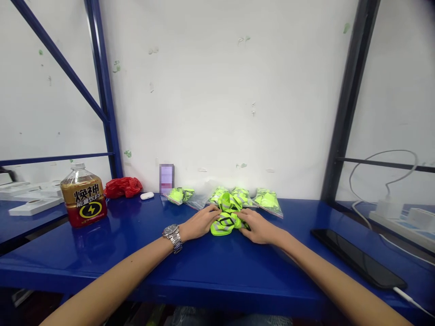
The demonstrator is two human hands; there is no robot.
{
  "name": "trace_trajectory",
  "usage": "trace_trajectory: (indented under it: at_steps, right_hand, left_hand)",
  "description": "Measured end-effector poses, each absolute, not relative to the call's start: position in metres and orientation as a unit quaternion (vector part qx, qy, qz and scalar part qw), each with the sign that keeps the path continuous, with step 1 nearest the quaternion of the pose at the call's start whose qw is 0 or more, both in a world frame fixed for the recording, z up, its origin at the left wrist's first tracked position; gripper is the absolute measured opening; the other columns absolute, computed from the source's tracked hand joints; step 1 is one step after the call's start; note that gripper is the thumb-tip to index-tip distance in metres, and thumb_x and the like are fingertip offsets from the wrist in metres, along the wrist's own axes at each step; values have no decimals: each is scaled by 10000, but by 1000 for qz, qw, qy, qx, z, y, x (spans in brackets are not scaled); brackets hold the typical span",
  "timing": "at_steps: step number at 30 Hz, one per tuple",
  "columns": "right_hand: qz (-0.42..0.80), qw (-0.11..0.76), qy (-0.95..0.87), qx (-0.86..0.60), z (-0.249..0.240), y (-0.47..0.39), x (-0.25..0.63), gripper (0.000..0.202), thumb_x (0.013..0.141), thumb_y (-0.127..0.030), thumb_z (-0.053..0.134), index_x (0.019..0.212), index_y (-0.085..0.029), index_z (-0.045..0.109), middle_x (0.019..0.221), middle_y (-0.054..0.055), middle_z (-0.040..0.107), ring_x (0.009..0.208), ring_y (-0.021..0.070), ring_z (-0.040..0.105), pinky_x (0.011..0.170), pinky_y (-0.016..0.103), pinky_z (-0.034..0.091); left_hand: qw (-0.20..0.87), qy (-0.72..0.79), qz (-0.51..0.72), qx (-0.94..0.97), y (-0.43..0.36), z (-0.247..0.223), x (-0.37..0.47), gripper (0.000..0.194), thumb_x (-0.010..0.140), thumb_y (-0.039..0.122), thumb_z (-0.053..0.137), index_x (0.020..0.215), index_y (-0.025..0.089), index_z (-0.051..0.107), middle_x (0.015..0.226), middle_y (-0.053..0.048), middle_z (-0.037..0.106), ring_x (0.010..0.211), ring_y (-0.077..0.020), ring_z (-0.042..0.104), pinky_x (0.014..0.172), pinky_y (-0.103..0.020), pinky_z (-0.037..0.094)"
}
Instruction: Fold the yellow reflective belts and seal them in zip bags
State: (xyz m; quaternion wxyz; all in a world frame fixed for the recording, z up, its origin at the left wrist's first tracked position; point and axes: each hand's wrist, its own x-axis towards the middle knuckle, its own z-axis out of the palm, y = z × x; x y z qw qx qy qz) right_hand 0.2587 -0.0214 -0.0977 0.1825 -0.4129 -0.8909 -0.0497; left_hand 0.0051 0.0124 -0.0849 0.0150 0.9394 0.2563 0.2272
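A bunched neon-yellow reflective vest (pixel 222 224) with silver strips and black edging lies on the blue table in front of me. My left hand (pixel 200 222), with a metal watch on its wrist, closes on the vest's left side. On the opposite side my right hand (pixel 260 226) grips the cloth, its thumb toward me and some fingertips hidden in the folds. Just behind the hands are clear plastic bags with more neon-yellow vests: one bag (pixel 240 195) in the middle, one bag (pixel 267 199) to the right, and an opened-looking bag (pixel 181 195) to the left.
A large drink bottle (pixel 83 199) stands at the left, beside a red plastic bag (pixel 124 186) and a white case (pixel 147 195). An upright phone (pixel 166 179) leans on the wall. A black phone (pixel 358 258) with a cable lies at right, near a power strip (pixel 404 226).
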Motion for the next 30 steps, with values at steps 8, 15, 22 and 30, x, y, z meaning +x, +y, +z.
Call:
trace_trajectory:
  at_steps: [8, 15, 22, 30]
  right_hand:
    - [-17, 205, -880, -427, -98, -16, 261, 241, 920, -323, 467, 1049, -148, 572, 1035, 133, 607, 961, 241, 560, 829, 351, 441]
    - [41, 250, -860, -443, -106, -12, 264, 338, 907, -334, 453, 1194, -164, 510, 1159, 149, 591, 1044, 276, 549, 875, 385, 426]
    - [97, 273, -848, -444, -102, -28, 259, 311, 913, -342, 433, 1179, -186, 467, 1145, 125, 591, 952, 261, 565, 803, 362, 434]
    - [93, 302, -843, -436, -103, -34, 250, 307, 943, -280, 319, 1181, -156, 466, 926, 98, 603, 764, 211, 541, 693, 307, 406]
  left_hand:
    - [31, 252, 179, 951, 8, -86, -4, 588, 890, 463, 524, 1359, 169, 326, 1374, -140, 439, 1257, -262, 422, 1046, -398, 350]
    - [1, 243, 207, 948, 15, -90, 6, 238, 947, 364, 431, 1087, 177, 480, 1034, -91, 572, 953, -219, 553, 836, -331, 447]
    - [-33, 267, 211, 940, 2, -89, 4, 301, 960, 434, 367, 969, 171, 513, 939, -75, 598, 867, -211, 571, 773, -312, 426]
    - [24, 266, 216, 939, -4, -76, 8, 314, 955, 446, 373, 979, 191, 554, 884, -37, 630, 766, -180, 568, 710, -266, 381]
